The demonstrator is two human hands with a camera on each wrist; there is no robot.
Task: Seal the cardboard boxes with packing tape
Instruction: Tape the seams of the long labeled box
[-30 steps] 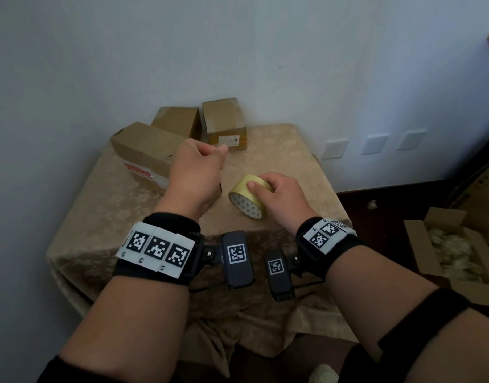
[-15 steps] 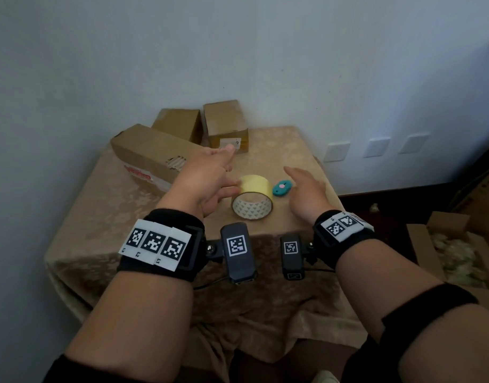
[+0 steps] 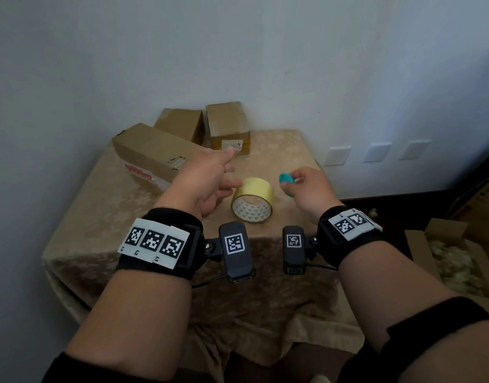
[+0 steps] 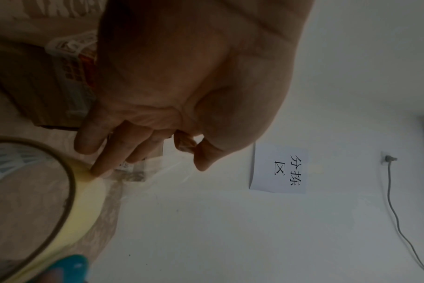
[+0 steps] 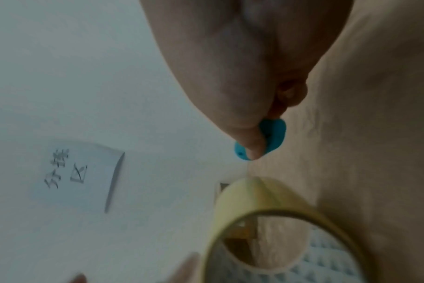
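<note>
Fingers and thumb of the right hand pinch a small teal cutter, lifted clear of the table; the right wrist view shows the thumb pressed across the teal cutter's flat face. The left hand holds nothing: its fingers are stretched out and relaxed, and one fingertip touches the outer side of the tape roll, as the left wrist view shows at the tape roll's yellowish rim.

The roll stands on its edge on the beige patterned tablecloth, between the two hands, its core printed with a pale triangle pattern.

Three closed cardboard boxes sit at the far left of the table against the wall. The long box lies nearest the left hand; its top is torn near one end, and a red-printed strip runs along its side, unreadable. Behind it sits a small plain box, and just beside that a square box with a white label too small to read.

On the floor to the right, an open carton holds pale crumpled filling. A paper sheet on the wall reads 分拣区.
</note>
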